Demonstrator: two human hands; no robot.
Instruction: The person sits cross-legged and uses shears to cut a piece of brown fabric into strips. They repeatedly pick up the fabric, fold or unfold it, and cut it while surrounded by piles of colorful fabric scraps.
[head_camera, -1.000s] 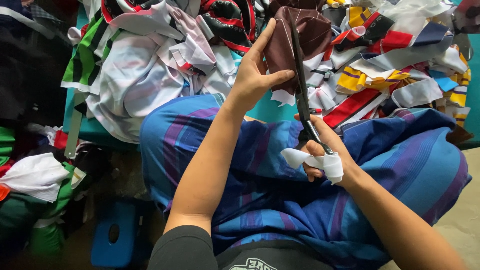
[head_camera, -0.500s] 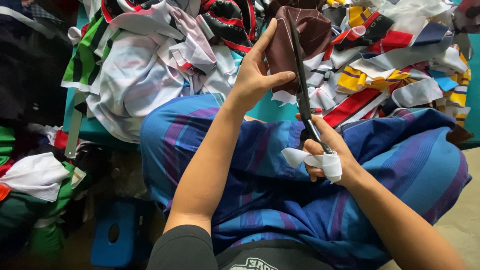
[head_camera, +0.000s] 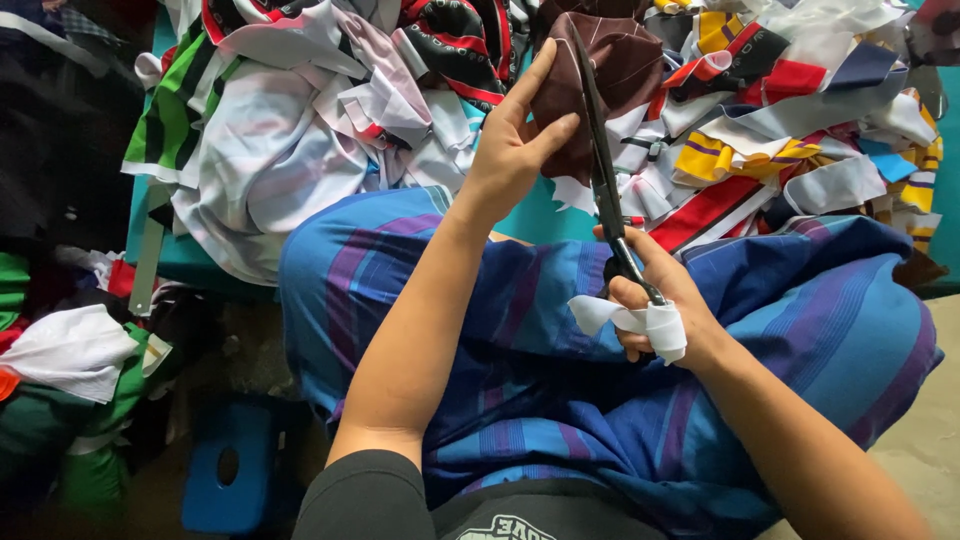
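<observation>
Above the blue and purple striped cloth (head_camera: 560, 400) that covers the person's lap, the right hand (head_camera: 665, 315) is closed around the handles of a pair of long black metal scissors (head_camera: 605, 180). A strip of white cloth (head_camera: 640, 322) is wound around the fingers of that hand, with a loose end sticking out to the left. The scissor blades point up and away from the lap, and they look nearly shut, running along the right edge of a dark maroon piece of fabric (head_camera: 610, 75).

To the left of the scissors, the left hand (head_camera: 515, 145) pinches the maroon fabric between thumb and fingers, holding it up just past the far edge of the lap cloth. The thumb lies on the near face of the fabric; the other fingers run up its left side.

Beyond the lap cloth lies a heap of fabric offcuts on a teal surface (head_camera: 535, 215): white pieces (head_camera: 270, 150) to the left of the maroon fabric, and yellow, red and white strips (head_camera: 760, 150) to its right. Left of the lap cloth, low down, stands a small blue plastic stool (head_camera: 225, 470), with more green and white cloth (head_camera: 70, 350) piled beside it.
</observation>
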